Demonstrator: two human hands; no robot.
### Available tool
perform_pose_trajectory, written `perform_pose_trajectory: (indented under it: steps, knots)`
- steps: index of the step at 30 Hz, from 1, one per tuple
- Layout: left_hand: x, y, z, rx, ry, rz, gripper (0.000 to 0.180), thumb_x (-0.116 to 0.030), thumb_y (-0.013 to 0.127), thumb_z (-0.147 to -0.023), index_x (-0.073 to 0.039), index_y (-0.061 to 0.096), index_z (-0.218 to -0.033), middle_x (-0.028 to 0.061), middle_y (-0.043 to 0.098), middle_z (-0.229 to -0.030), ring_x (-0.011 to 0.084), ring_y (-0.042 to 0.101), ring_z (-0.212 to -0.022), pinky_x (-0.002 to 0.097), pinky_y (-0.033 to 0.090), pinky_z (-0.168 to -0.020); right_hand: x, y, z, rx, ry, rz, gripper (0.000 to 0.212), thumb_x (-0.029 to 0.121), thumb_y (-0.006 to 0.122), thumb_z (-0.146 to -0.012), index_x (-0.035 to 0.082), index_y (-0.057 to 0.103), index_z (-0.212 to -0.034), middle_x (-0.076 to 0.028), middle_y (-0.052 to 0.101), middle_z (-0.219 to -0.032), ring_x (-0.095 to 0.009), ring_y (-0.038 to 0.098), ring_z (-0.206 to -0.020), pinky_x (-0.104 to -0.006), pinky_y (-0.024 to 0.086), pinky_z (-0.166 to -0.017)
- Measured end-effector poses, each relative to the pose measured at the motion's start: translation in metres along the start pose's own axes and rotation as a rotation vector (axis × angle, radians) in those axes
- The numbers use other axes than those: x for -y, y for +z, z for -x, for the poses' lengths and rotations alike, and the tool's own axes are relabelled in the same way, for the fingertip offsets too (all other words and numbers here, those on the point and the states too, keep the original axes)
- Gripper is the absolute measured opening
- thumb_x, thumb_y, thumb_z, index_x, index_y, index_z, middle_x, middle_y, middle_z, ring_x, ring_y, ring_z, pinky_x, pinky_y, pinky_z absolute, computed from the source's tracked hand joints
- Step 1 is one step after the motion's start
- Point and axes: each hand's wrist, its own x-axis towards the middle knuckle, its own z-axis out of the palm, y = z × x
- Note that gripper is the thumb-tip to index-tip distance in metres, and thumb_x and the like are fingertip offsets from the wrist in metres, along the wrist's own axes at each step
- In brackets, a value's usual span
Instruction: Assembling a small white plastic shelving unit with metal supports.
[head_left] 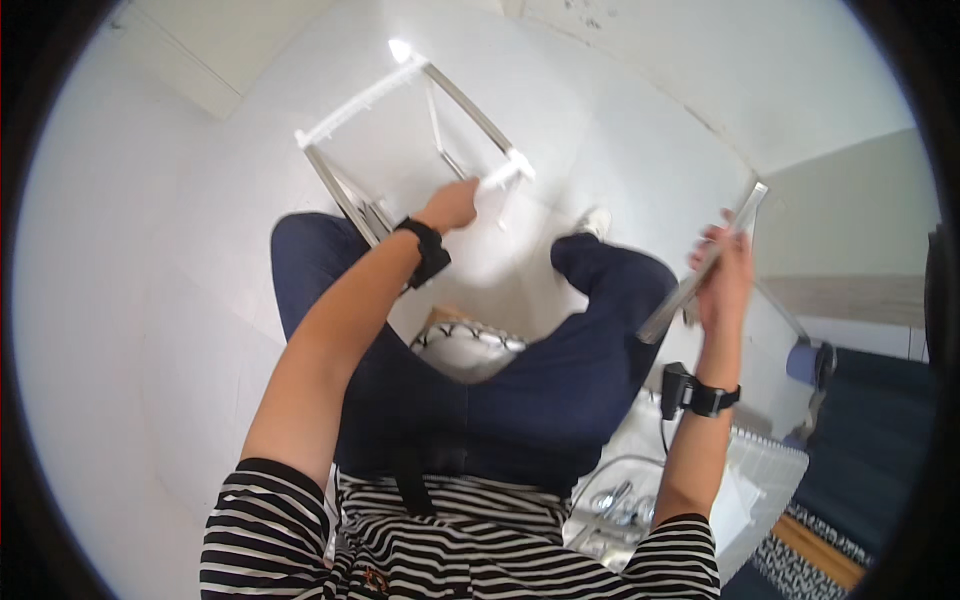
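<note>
A rack-like frame [470, 112] of metal tubes and white plastic bars stands on the floor in front of me, tilted, close to my left knee. My left hand [450, 205] is closed round the near end of one of its white bars, by a corner joint. Off to the right, my right hand [726, 270] holds a loose metal tube [748, 205] up at a slant, well apart from the frame. The tube lies across the palm, with the fingers partly curled behind it. Black bands with small devices are strapped on both wrists.
Between my legs is a white seat [465, 355] with a black pattern. At my right side sits a light tray or bin [770, 470] beside shiny metal parts [615, 500]. Dark blue fabric [870, 430] lies at far right. Walls [840, 215] rise at the right.
</note>
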Motion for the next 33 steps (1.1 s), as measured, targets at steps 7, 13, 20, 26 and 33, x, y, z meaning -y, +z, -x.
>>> perform_pose_trajectory:
  steps: [7, 13, 20, 26, 33]
  knots:
    - [0.022, -0.006, -0.002, 0.098, -0.047, 0.038, 0.040, -0.001, 0.047, -0.082, -0.001, 0.044, -0.121, 0.0276, 0.060, -0.105, 0.0421, 0.059, -0.100, 0.0476, 0.047, -0.086, -0.125, 0.130, -0.041, 0.385, 0.304, 0.198, 0.049, 0.023, 0.061, -0.091, -0.003, 0.042, -0.128, -0.008, 0.056, -0.079, -0.012, 0.053, -0.051, -0.0259, 0.044, -0.041]
    - [0.053, -0.020, -0.025, 0.286, -0.002, 0.044, 0.051, -0.010, 0.056, -0.087, 0.002, 0.033, -0.130, 0.0272, 0.060, -0.106, 0.0409, 0.058, -0.100, 0.0447, 0.046, -0.086, -0.235, 0.115, -0.053, 0.402, 0.358, 0.375, 0.034, 0.027, 0.062, -0.091, -0.003, 0.053, -0.105, -0.006, 0.053, -0.070, -0.011, 0.048, -0.044, -0.0250, 0.036, -0.036]
    - [0.059, -0.039, -0.035, 0.546, 0.099, 0.124, 0.067, -0.025, 0.058, -0.090, 0.007, 0.022, -0.137, 0.0306, 0.059, -0.110, 0.0399, 0.059, -0.102, 0.0411, 0.045, -0.088, -0.233, 0.103, -0.075, 0.488, 0.198, 0.891, 0.044, 0.033, 0.063, -0.086, -0.004, 0.057, -0.111, -0.014, 0.059, -0.073, -0.022, 0.058, -0.065, -0.0329, 0.046, -0.064]
    - [0.061, -0.051, -0.051, 0.691, 0.107, 0.212, 0.054, -0.033, 0.058, -0.091, 0.000, 0.035, -0.127, 0.0248, 0.062, -0.102, 0.0370, 0.060, -0.098, 0.0406, 0.045, -0.083, -0.215, 0.123, -0.073, 0.561, 0.259, 0.966, 0.039, 0.033, 0.066, -0.084, -0.002, 0.060, -0.101, -0.008, 0.053, -0.065, -0.017, 0.048, -0.059, -0.0307, 0.041, -0.058]
    - [0.053, -0.011, -0.042, 0.187, 0.200, 0.141, 0.051, -0.019, 0.059, -0.086, -0.001, 0.036, -0.128, 0.0248, 0.058, -0.105, 0.0423, 0.058, -0.095, 0.0467, 0.046, -0.082, -0.208, 0.130, -0.070, 0.426, 0.287, 0.916, 0.033, 0.029, 0.068, -0.084, -0.001, 0.061, -0.097, -0.005, 0.051, -0.063, -0.014, 0.045, -0.057, -0.0295, 0.039, -0.055]
